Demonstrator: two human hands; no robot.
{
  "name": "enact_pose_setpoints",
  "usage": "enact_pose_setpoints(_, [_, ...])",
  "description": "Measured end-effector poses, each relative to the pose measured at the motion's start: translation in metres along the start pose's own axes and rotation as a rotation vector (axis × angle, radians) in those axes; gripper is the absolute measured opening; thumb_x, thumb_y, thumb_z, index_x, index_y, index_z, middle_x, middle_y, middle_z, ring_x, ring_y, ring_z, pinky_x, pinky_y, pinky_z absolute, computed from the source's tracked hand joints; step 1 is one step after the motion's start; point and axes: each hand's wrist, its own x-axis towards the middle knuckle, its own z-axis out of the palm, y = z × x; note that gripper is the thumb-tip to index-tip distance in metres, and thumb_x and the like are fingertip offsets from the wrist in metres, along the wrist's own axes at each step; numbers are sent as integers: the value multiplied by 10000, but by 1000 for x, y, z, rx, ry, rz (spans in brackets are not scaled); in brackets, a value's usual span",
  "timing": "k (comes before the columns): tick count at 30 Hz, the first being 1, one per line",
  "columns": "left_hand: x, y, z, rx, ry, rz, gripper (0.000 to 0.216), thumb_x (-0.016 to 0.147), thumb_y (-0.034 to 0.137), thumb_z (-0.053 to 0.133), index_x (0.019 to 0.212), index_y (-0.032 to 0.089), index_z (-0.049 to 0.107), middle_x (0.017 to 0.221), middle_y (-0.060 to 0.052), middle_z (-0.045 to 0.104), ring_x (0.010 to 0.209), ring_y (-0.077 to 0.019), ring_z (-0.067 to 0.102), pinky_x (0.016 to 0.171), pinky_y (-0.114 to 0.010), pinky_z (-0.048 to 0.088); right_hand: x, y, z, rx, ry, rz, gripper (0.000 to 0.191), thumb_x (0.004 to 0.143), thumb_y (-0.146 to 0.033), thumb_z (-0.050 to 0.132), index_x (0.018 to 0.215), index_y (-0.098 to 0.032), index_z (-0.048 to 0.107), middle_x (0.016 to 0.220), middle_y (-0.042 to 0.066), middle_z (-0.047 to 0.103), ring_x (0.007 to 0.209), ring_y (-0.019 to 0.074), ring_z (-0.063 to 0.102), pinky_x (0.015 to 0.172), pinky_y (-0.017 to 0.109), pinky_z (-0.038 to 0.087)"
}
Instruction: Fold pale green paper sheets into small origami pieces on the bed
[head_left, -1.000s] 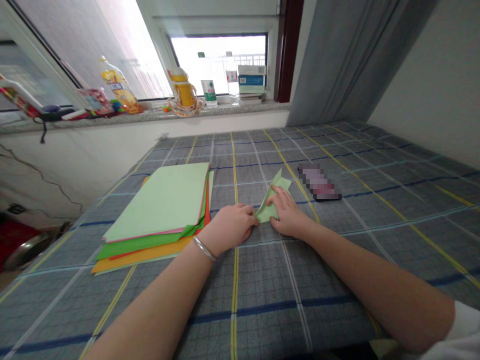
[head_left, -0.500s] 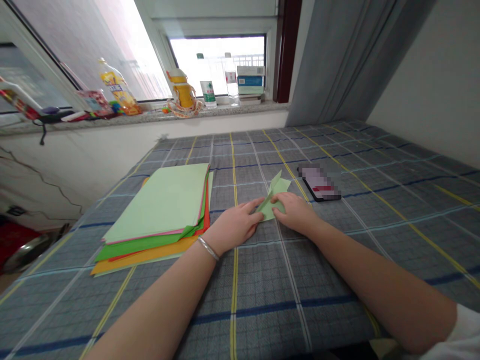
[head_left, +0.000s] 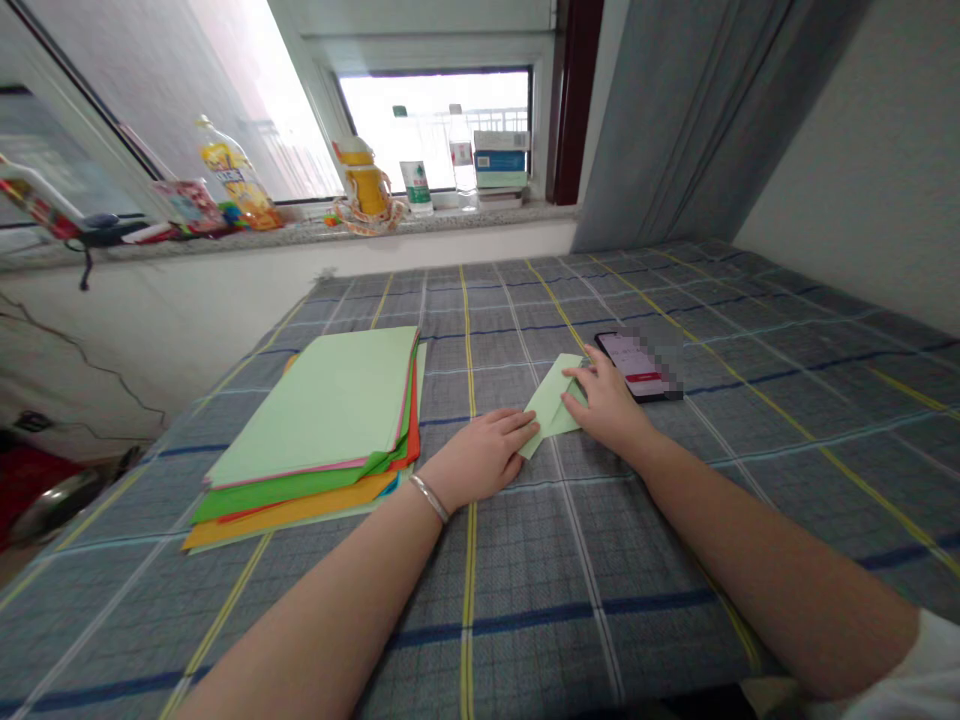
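A small folded piece of light green paper (head_left: 551,397) lies on the plaid cloth in front of me, its folded strip slanting up to the right. My left hand (head_left: 486,455), with a silver bangle at the wrist, rests its outstretched fingers on the paper's lower left end. On the other side my right hand (head_left: 609,408) has its fingers apart, the tips touching the paper's right side and upper corner. Those fingers cover part of the right edge. Just beyond my right hand is a phone (head_left: 637,365), its screen partly blurred.
A stack of coloured paper sheets (head_left: 319,405) lies to the left, light green on top. The plaid cloth (head_left: 525,590) covers the whole surface. Along the window sill (head_left: 300,238) stand a yellow cup (head_left: 367,188), several bottles and some boxes (head_left: 501,160).
The paper flap that stood up is now folded down flat. My right hand has shifted up and to the right, its fingers more spread. My left hand has moved slightly right.
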Motion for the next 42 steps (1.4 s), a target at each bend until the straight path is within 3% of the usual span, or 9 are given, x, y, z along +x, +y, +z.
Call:
enact_pose_setpoints(6, [1,6,-9,-4,3,-46,423,928,440,420,1211,165,575,1270,-108,567,1174,-234,507,1022,-386,389,-4,-10,-4,-204,-288,-116,463,878,-338,442,1268,-112,544,1322,139,531,1246,264,417,1064,400,293])
enact_pose_setpoints(9, [4,11,-8,29,28,-153,365,970,350,333,1081,177,634,1091,-83,639,1031,-205,563,950,-368,421,-5,-14,-8,-241,-263,-70,438,873,-378,461,1227,-142,569,1277,129,561,1178,268,472,1007,398,345])
enact_pose_setpoints(13, [7,17,0,135,103,-401,296,912,378,464,988,149,636,994,-106,615,962,-239,541,889,-393,427,-5,-19,-15,-298,-232,-17,405,856,-427,491,1140,-162,609,1152,125,610,1075,287,513,899,398,406])
enact_pose_setpoints(23, [10,12,12,-9,169,-569,194,817,364,601,892,185,604,964,-64,595,927,-240,513,848,-382,412,-5,-18,-11,-230,-182,86,532,804,-501,549,1169,-116,584,1112,164,596,1074,300,504,938,412,378])
enact_pose_setpoints(27, [13,5,13,-168,188,-625,107,781,293,621,809,192,602,878,-35,622,866,-219,536,812,-363,410,-4,-10,-5,-64,-115,149,681,750,-503,605,1276,-90,478,1178,189,585,1131,330,495,973,462,364])
enact_pose_setpoints(32, [14,-3,12,-430,280,-610,25,762,176,588,760,190,568,787,3,607,781,-166,546,726,-288,426,4,2,6,592,38,283,922,660,-439,708,1402,-170,231,997,92,675,924,255,633,847,454,484])
enact_pose_setpoints(34, [13,-4,11,-424,380,-598,44,760,152,581,764,192,561,784,7,592,788,-162,539,735,-284,426,8,4,10,833,95,314,844,632,-416,729,1331,-188,314,940,63,687,862,231,653,803,430,512])
enact_pose_setpoints(37, [11,-7,8,-274,509,-583,48,751,155,603,760,198,586,815,-8,583,853,-187,522,798,-319,409,10,2,10,1003,84,286,514,624,-407,731,1046,-193,530,902,61,687,818,216,658,766,396,526])
enact_pose_setpoints(42, [6,-16,5,-116,598,-641,32,772,227,616,785,216,643,780,-16,550,814,-193,514,756,-315,403,3,-8,-7,656,145,19,187,706,-351,677,708,-206,559,728,25,625,720,180,593,700,344,488])
